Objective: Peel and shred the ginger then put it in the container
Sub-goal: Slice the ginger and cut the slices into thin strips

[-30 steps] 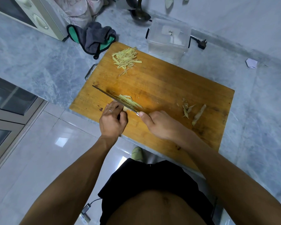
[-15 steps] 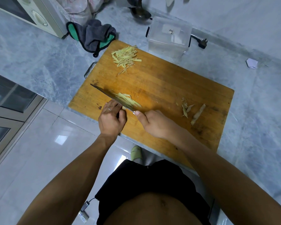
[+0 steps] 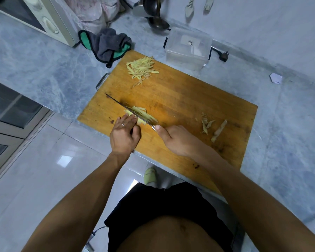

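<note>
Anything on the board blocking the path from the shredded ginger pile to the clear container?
Nothing visible. The shredded ginger pile lies at the cutting board's far edge, and the clear container stands just beyond that edge on the counter, with only bare board between them.

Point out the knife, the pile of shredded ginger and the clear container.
knife [image 3: 123,105]: head view, middle of the blade.
pile of shredded ginger [image 3: 141,68]: head view, centre of the heap.
clear container [image 3: 188,47]: head view, its lid.
</note>
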The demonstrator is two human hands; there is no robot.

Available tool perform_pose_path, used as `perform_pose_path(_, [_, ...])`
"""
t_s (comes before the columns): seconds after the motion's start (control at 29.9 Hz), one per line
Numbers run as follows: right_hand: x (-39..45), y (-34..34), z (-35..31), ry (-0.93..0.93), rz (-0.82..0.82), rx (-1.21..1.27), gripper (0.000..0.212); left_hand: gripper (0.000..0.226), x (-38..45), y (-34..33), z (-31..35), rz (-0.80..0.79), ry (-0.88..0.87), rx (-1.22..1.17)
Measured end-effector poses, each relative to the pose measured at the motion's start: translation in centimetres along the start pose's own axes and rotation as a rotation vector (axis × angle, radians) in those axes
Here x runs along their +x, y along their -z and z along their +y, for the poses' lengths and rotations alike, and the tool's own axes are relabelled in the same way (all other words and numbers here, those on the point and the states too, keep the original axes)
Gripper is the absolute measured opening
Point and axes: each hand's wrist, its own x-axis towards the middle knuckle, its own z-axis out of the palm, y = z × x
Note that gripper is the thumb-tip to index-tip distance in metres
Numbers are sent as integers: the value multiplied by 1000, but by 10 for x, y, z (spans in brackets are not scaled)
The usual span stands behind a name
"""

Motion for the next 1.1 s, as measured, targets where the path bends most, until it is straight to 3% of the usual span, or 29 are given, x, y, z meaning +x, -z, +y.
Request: perform_pose_path(1.1, [8,2,7,-2,0,3,64,32,2,8,0,-37,-94,76])
